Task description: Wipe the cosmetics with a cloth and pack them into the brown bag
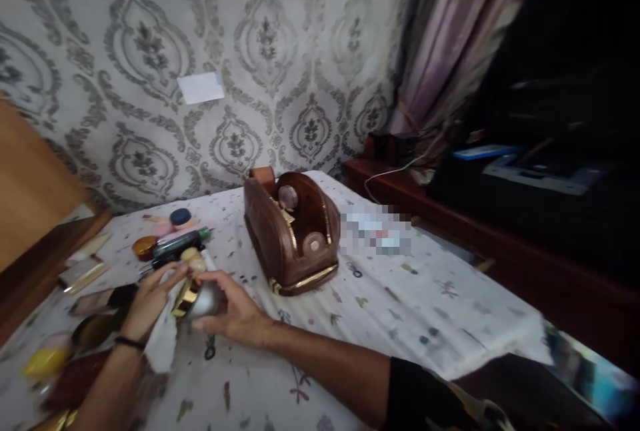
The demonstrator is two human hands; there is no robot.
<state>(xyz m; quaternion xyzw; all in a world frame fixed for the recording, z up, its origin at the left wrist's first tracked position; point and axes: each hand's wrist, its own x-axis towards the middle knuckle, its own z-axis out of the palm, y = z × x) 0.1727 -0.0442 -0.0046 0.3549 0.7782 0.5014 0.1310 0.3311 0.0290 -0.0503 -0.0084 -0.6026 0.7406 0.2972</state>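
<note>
A silver jar (206, 300) with a shiny gold band is tilted between my two hands at the lower left. My right hand (240, 311) grips its right side, thumb below and fingers above. My left hand (153, 301) is at the gold end, its fingers pressed on a white tissue (164, 337) that hangs down beside the jar. Beyond the hands, an open brown bag (263, 237) stands on the patterned white cloth (300, 324), its gold zipper parted. Inside it are a round clear-lidded item (287, 197) and another round item (314, 244).
Bottles and jars, among them a dark green bottle (180, 244) and an amber jar (145, 247), lie left of the bag. A yellow-capped item (45, 363) is at lower left. A blurred packet (377, 229) lies right of the bag, near a dark red cabinet (450, 207).
</note>
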